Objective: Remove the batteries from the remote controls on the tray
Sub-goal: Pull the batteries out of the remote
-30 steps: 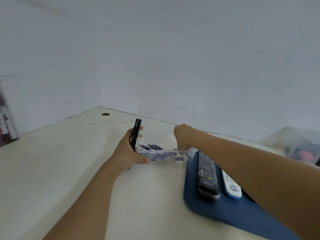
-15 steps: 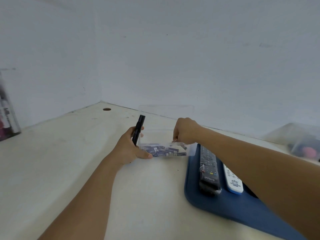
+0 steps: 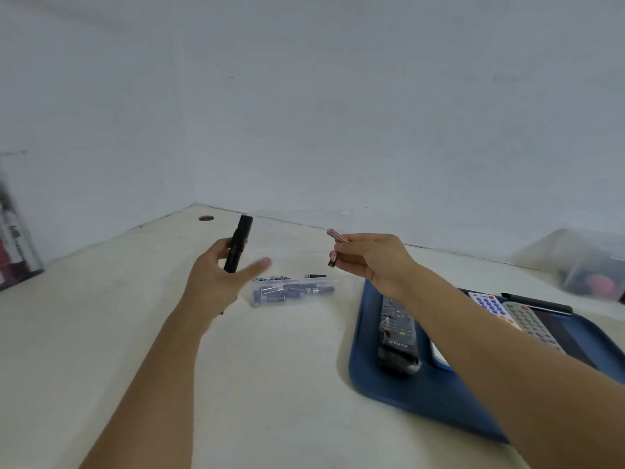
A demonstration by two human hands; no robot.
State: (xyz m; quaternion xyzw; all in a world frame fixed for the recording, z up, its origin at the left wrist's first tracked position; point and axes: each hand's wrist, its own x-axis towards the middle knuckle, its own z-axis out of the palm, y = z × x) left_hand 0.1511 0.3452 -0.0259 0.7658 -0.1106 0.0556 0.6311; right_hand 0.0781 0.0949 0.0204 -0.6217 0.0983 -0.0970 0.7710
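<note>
A pale tabletop (image 3: 101, 350) fills the lower view, and on its right sits a dark blue tray (image 3: 422, 397) bearing several remote controls: a black one (image 3: 397, 333) lying lengthwise nearest the left edge, a white one with blue buttons (image 3: 487, 304) and a grey one (image 3: 531, 321) further right, partly hidden by the right forearm. Between the two hands a clear plastic box (image 3: 294, 289) rests on the table just beside the tray, with a heap of dark batteries (image 3: 287, 292) lying loose inside. The left hand (image 3: 216, 282) is raised above the table, its fingers curled round a slim black remote (image 3: 238, 243) held nearly upright, the thumb sticking out free toward the box. The right hand (image 3: 375, 262) hovers over the box's far end and pinches two small reddish batteries (image 3: 336, 247) between thumb and fingertips, one poking up and one down. These cells look light, rigid and smooth, so they would likely roll or slip from a loose pinch; gripping them across the middle of the barrel seems safest. The slim remote looks stiff and light too, best held by its long sides so the back cover stays reachable.
</note>
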